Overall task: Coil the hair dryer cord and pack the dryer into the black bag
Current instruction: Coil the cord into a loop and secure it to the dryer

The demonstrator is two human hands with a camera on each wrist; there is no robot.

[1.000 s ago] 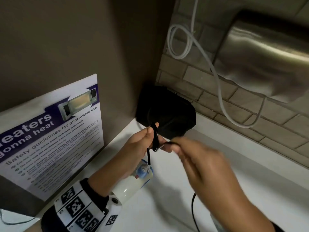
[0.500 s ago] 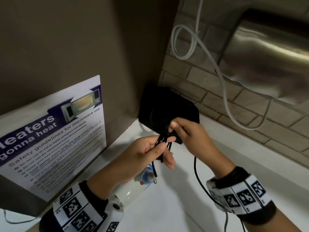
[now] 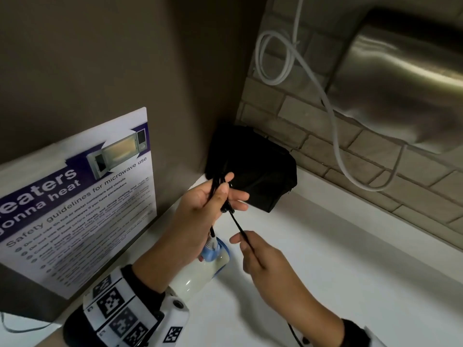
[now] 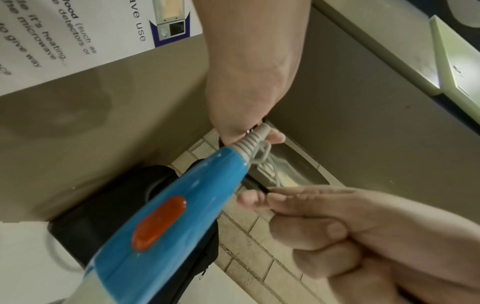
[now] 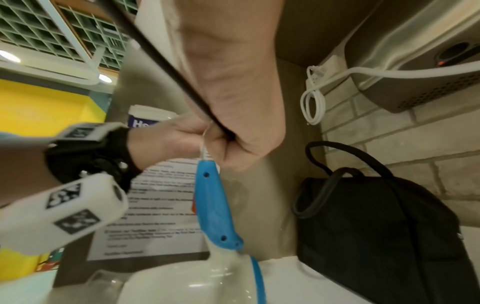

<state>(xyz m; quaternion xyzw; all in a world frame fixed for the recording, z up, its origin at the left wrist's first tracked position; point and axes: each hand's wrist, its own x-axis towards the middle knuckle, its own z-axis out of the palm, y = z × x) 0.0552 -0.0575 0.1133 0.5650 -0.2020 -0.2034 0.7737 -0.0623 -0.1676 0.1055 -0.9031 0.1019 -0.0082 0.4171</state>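
In the head view my left hand (image 3: pixel 223 194) grips several loops of the black cord (image 3: pixel 235 221) just in front of the black bag (image 3: pixel 258 171), which stands in the corner. The white and blue hair dryer (image 3: pixel 210 269) lies on the counter under that hand, handle up. My right hand (image 3: pixel 240 237) pinches the cord a short way below the loops, and the strand runs taut between both hands. The left wrist view shows the blue handle (image 4: pixel 182 205) with its orange switch (image 4: pixel 158 222). The right wrist view shows the cord (image 5: pixel 155 57) crossing my right palm and the bag (image 5: pixel 376 226).
A steel hand dryer (image 3: pixel 400 83) hangs on the brick wall, with a white cable (image 3: pixel 333 126) looping below it. A microwave safety poster (image 3: pixel 82 201) leans at the left. The white counter (image 3: pixel 338 271) stretches to the right of my hands.
My right hand has let go at the loops and slid down the cord toward me, drawing a strand taut. The left hand keeps the loops and has risen slightly.
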